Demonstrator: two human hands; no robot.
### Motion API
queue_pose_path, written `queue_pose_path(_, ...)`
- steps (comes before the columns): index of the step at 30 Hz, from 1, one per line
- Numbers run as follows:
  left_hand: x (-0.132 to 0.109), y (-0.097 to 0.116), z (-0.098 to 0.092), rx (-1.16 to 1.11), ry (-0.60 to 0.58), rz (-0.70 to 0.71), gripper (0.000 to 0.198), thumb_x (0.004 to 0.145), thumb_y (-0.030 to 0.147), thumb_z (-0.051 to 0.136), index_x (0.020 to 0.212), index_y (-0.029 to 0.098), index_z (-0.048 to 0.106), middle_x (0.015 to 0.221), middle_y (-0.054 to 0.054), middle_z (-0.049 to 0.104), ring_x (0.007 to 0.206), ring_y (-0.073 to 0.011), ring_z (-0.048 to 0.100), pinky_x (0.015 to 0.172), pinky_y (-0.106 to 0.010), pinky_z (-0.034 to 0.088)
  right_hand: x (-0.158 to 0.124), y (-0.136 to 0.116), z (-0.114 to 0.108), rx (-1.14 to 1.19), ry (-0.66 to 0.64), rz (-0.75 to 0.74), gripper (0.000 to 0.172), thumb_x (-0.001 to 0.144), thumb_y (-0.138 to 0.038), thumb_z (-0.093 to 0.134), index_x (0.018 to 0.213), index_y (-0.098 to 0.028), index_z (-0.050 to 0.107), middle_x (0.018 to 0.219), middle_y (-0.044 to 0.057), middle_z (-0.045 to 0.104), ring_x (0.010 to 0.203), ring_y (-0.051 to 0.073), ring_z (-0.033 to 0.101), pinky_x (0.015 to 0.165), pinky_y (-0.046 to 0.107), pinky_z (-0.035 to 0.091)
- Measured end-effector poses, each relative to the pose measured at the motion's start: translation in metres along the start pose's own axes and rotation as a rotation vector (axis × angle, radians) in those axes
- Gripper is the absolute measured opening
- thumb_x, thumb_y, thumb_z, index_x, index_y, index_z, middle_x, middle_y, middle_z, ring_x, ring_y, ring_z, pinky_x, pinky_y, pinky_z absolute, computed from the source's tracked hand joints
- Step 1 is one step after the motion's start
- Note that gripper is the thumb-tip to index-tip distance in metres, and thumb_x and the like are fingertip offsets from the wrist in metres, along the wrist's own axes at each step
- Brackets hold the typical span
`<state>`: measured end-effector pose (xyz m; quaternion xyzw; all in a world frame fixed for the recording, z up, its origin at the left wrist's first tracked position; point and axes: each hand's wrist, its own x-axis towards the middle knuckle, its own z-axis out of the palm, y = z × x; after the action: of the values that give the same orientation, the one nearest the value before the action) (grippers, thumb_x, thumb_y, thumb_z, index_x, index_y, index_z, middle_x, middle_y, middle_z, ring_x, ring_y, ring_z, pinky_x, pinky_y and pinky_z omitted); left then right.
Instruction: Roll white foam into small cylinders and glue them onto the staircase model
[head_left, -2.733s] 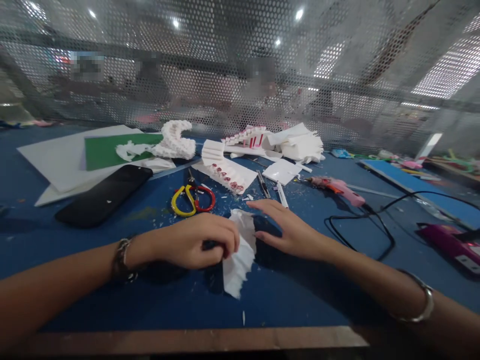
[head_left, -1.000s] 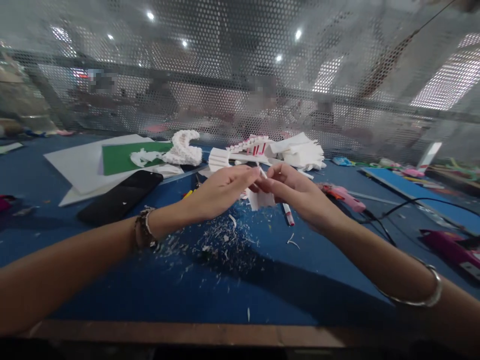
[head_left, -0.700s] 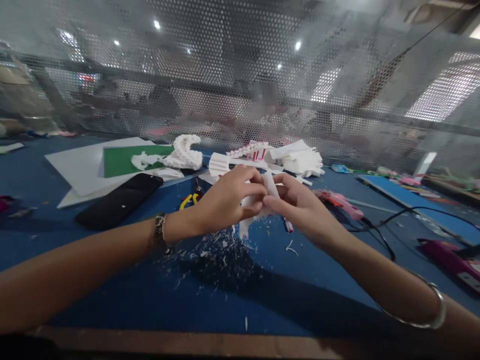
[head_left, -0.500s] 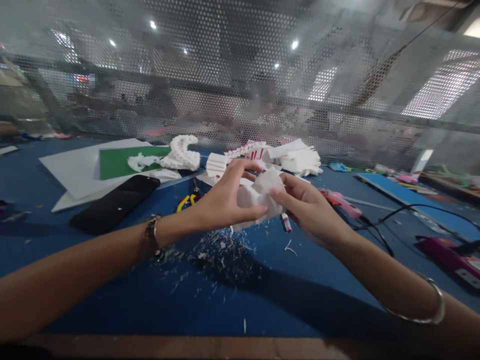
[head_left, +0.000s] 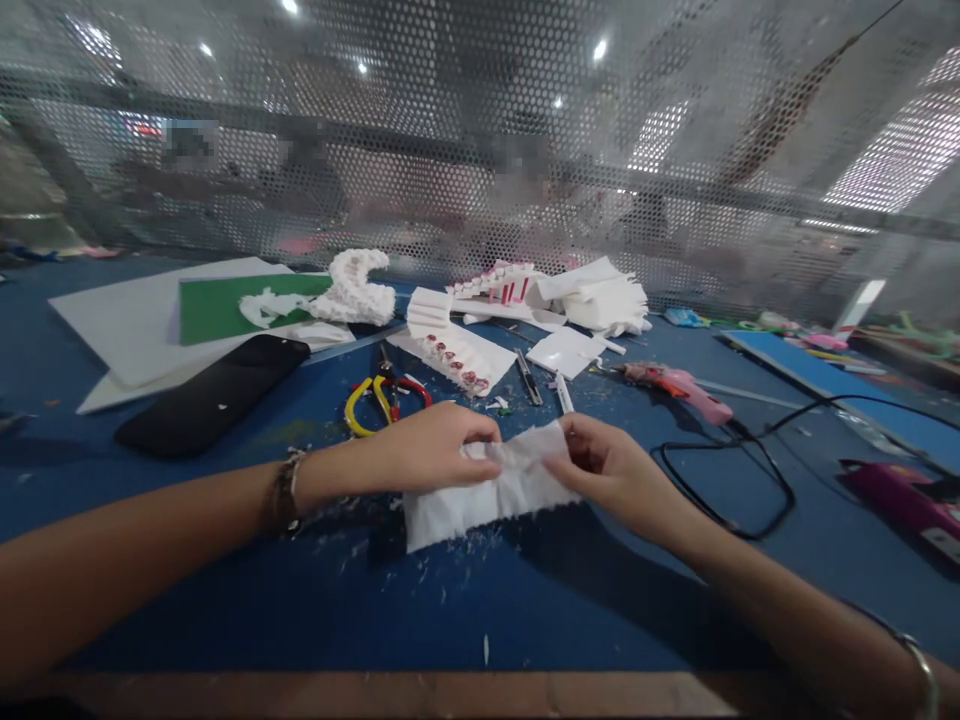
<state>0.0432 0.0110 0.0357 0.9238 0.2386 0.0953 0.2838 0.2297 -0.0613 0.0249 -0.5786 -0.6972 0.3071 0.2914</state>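
Between my two hands a thin white tissue (head_left: 465, 505) is spread out, its lower edge hanging just over the blue tabletop. My left hand (head_left: 435, 445) pinches its top edge between thumb and fingers. At the right end, my right hand (head_left: 611, 468) grips the tissue's corner the same way. Small white scraps are scattered beneath it. Just beyond my left hand lie pliers (head_left: 362, 408) with yellow and red handles. A white curved piece with red dots (head_left: 454, 362) lies past the hands, near a dark pen-like tool (head_left: 527, 378) and a white marker (head_left: 562, 393).
A black phone (head_left: 217, 395), a green sheet (head_left: 225, 308) and white paper (head_left: 112, 325) lie left. A pink glue gun (head_left: 694, 393) with a black cord (head_left: 784, 495), a blue board (head_left: 840, 385) and a purple device (head_left: 900, 505) are right. Perforated metal mesh (head_left: 450, 120) stands behind.
Both hands have come down and nearer to me. The bunched tissue is now opened out into a wider strip. The pliers and the red-dotted piece show more fully.
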Motion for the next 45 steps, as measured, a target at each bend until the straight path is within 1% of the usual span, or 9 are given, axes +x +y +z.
queue_pose_path(2, 0.001, -0.008, 0.007, 0.158, -0.003, 0.029, 0.018, 0.076, 0.028, 0.049, 0.079, 0.015, 0.060, 0.073, -0.002, 0.060, 0.064, -0.0140, 0.053, 0.054, -0.022, 0.035, 0.002, 0.006, 0.006, -0.109, 0.008, -0.013, 0.004, 0.072, -0.021, 0.047, 0.074, -0.018, 0.046, 0.054, -0.004, 0.048, 0.048, 0.009, 0.043, 0.048, 0.021, 0.033)
queue_pose_path(6, 0.010, -0.016, 0.015, 0.294, 0.068, 0.101, 0.032, 0.075, 0.033, 0.052, 0.101, 0.014, 0.054, 0.098, -0.010, 0.056, 0.087, -0.0217, 0.052, 0.066, -0.028, 0.040, 0.006, 0.012, 0.011, -0.224, 0.027, -0.023, 0.009, 0.069, -0.016, 0.048, 0.078, -0.018, 0.047, 0.046, -0.008, 0.039, 0.043, 0.009, 0.039, 0.046, 0.021, 0.027)
queue_pose_path(10, 0.028, -0.015, 0.017, 0.242, 0.035, 0.198, 0.021, 0.078, 0.030, 0.052, 0.090, 0.013, 0.056, 0.085, -0.006, 0.058, 0.078, -0.0176, 0.053, 0.065, -0.025, 0.040, 0.006, 0.013, 0.011, -0.300, 0.069, -0.035, 0.013, 0.070, -0.016, 0.048, 0.083, -0.017, 0.048, 0.046, -0.008, 0.041, 0.043, 0.010, 0.042, 0.046, 0.020, 0.028)
queue_pose_path(16, 0.042, -0.018, 0.022, 0.237, 0.041, 0.217, 0.008, 0.075, 0.014, 0.050, 0.070, 0.013, 0.056, 0.068, -0.003, 0.056, 0.062, -0.0138, 0.050, 0.054, -0.023, 0.034, 0.007, 0.018, 0.011, -0.358, 0.128, -0.098, 0.011, 0.074, -0.018, 0.046, 0.085, -0.018, 0.050, 0.051, -0.004, 0.051, 0.045, 0.010, 0.047, 0.046, 0.019, 0.034)
queue_pose_path(21, 0.040, -0.026, 0.026, 0.200, 0.053, 0.242, 0.008, 0.075, 0.012, 0.050, 0.079, 0.013, 0.058, 0.076, -0.004, 0.057, 0.071, -0.0147, 0.052, 0.061, -0.023, 0.038, 0.012, 0.023, 0.010, -0.404, 0.111, -0.207, 0.013, 0.077, -0.017, 0.045, 0.082, -0.017, 0.057, 0.060, 0.000, 0.060, 0.049, 0.010, 0.053, 0.048, 0.020, 0.039)
queue_pose_path(28, 0.035, -0.031, 0.022, 0.139, 0.036, 0.302, 0.011, 0.075, 0.010, 0.050, 0.082, 0.015, 0.055, 0.081, -0.002, 0.057, 0.076, -0.0127, 0.052, 0.068, -0.022, 0.040, 0.010, 0.030, 0.008, -0.486, -0.003, -0.409, 0.027, 0.084, -0.018, 0.038, 0.085, -0.017, 0.065, 0.076, 0.008, 0.066, 0.070, 0.016, 0.061, 0.062, 0.026, 0.046)
queue_pose_path(32, 0.031, -0.034, 0.022, 0.171, 0.020, 0.346, 0.007, 0.079, 0.015, 0.048, 0.082, 0.015, 0.054, 0.083, -0.003, 0.056, 0.078, -0.0136, 0.051, 0.068, -0.023, 0.040, 0.010, 0.030, 0.009, -0.551, -0.013, -0.437, 0.030, 0.086, -0.020, 0.036, 0.082, -0.014, 0.065, 0.075, 0.010, 0.065, 0.069, 0.017, 0.060, 0.061, 0.027, 0.046)
queue_pose_path(37, 0.032, -0.037, 0.023, 0.135, 0.056, 0.278, 0.007, 0.081, 0.016, 0.047, 0.081, 0.015, 0.054, 0.082, -0.003, 0.057, 0.076, -0.0140, 0.052, 0.065, -0.023, 0.040, 0.010, 0.032, 0.007, -0.603, 0.003, -0.428, 0.025, 0.086, -0.018, 0.037, 0.088, -0.016, 0.062, 0.074, 0.006, 0.063, 0.065, 0.013, 0.058, 0.058, 0.023, 0.044)
queue_pose_path(45, 0.034, -0.040, 0.024, 0.097, 0.042, 0.303, 0.012, 0.081, 0.015, 0.044, 0.079, 0.014, 0.056, 0.084, -0.004, 0.056, 0.079, -0.0128, 0.052, 0.071, -0.023, 0.040, 0.005, 0.033, 0.004, -0.712, -0.111, -0.512, 0.028, 0.085, -0.011, 0.033, 0.094, -0.014, 0.060, 0.079, 0.010, 0.061, 0.071, 0.016, 0.056, 0.059, 0.027, 0.044)
